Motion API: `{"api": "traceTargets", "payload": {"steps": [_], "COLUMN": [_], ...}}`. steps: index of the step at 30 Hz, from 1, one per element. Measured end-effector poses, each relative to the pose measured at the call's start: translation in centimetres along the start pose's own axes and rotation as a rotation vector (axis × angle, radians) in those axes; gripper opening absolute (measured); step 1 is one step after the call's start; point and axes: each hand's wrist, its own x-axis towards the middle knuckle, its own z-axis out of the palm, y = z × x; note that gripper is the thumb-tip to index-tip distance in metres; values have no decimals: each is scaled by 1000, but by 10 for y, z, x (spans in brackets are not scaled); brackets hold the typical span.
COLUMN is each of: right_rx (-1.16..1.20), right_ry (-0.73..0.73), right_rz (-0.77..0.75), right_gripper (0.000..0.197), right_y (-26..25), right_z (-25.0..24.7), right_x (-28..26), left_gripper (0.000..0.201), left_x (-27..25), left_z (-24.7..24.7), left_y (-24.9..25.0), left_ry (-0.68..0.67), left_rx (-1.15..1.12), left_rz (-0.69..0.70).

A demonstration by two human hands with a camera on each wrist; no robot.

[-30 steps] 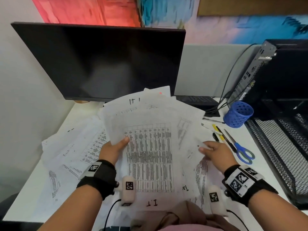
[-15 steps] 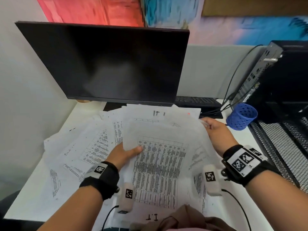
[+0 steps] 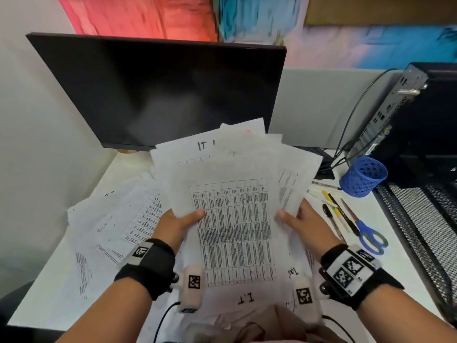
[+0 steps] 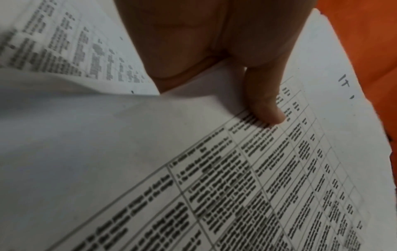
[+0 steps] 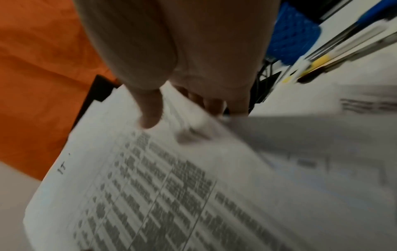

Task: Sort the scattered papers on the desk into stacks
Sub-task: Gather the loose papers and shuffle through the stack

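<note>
I hold a fanned bundle of printed sheets [image 3: 232, 219] above the desk, its top sheet a dense table. My left hand [image 3: 178, 225] grips the bundle's left edge, thumb on top, as the left wrist view shows on the sheet [image 4: 268, 169] with the thumb [image 4: 264, 95] pressed down. My right hand [image 3: 300, 225] grips the right edge, thumb over and fingers under; the right wrist view shows the same bundle [image 5: 171, 186]. More loose papers [image 3: 116, 219] lie scattered on the white desk [image 3: 44, 300] at the left and under the bundle.
A dark monitor [image 3: 160, 90] stands behind the papers. To the right lie pens [image 3: 333, 206] and blue scissors [image 3: 368, 233], beside a blue mesh cup [image 3: 362, 175]. A black mesh tray [image 3: 420, 231] and a computer box [image 3: 405, 107] fill the right side.
The right hand came back from the far right corner of the pile and now holds the bundle's right edge. The bundle has risen and been squared between both hands.
</note>
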Motion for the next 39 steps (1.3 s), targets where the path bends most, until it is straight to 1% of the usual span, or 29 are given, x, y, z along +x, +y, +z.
{"api": "traceTargets", "payload": {"steps": [2, 4, 5, 7, 8, 9, 10, 11, 12, 13, 15, 17, 19, 21, 22, 24, 26, 28, 30, 31, 33, 34, 37, 39], "right_rx": [-47, -88, -90, -50, -19, 6, 35, 61, 80, 73, 42, 59, 104, 107, 102, 74, 16, 15, 110, 138, 78, 40, -66, -159], "right_ry": [47, 75, 83, 80, 51, 5, -27, -41, -57, -73, -81, -4, 125, 222, 231, 169, 84, 61, 101, 146, 273, 315, 340, 357], "right_rz": [-36, -74, -83, -136, -159, -181, -187, -182, -168, -166, -189, -219, -288, -388, -441, -529, -560, -534, -512, -517, -576, -615, -701, -713], "right_gripper": [45, 42, 39, 33, 39, 51, 64, 72, 74, 68, 49, 37, 30, 22, 21, 28, 38, 44, 45, 44, 40, 38, 30, 22], "right_y": [-11, -25, -34, -52, -57, -61, -62, -62, -62, -63, -65, -72, -83, -98, -104, -115, -117, -114, -112, -113, -120, -124, -131, -131], "right_z": [9, 10, 9, 2, -3, -8, -12, -14, -14, -12, -4, 3, 5, 7, 8, 10, 12, 10, 4, 2, 1, 2, 8, 11], "right_x": [0, -1, -2, -7, -9, -9, -8, -8, -9, -10, -13, -14, -12, -16, -20, -32, -42, -48, -49, -48, -45, -44, -38, -35], "left_gripper": [37, 34, 37, 53, 61, 67, 71, 74, 77, 75, 64, 48, 32, 24, 23, 28, 35, 42, 51, 55, 57, 56, 51, 53], "left_x": [-4, -7, -8, -7, -7, -6, -7, -7, -7, -9, -15, -19, -25, -34, -40, -52, -61, -63, -61, -60, -56, -54, -48, -45], "left_z": [6, 10, 10, 6, 4, 0, -2, -4, -5, -4, 4, 13, 22, 30, 32, 36, 35, 30, 24, 23, 23, 24, 27, 27], "left_y": [12, 27, 36, 49, 55, 59, 64, 67, 69, 72, 77, 83, 93, 106, 110, 117, 116, 112, 109, 109, 109, 109, 105, 99], "left_ry": [-70, -143, -170, -185, -184, -178, -197, -221, -246, -272, -299, -245, -153, -79, -62, -78, -138, -154, -165, -178, -199, -203, -212, -215], "left_rx": [27, 76, 116, 156, 151, 133, 107, 97, 113, 154, 251, 243, 186, 161, 140, 114, 124, 173, 232, 252, 248, 235, 217, 210], "left_rz": [30, 71, 99, 165, 188, 200, 210, 210, 212, 220, 234, 256, 311, 410, 459, 514, 511, 485, 447, 433, 414, 403, 373, 352]}}
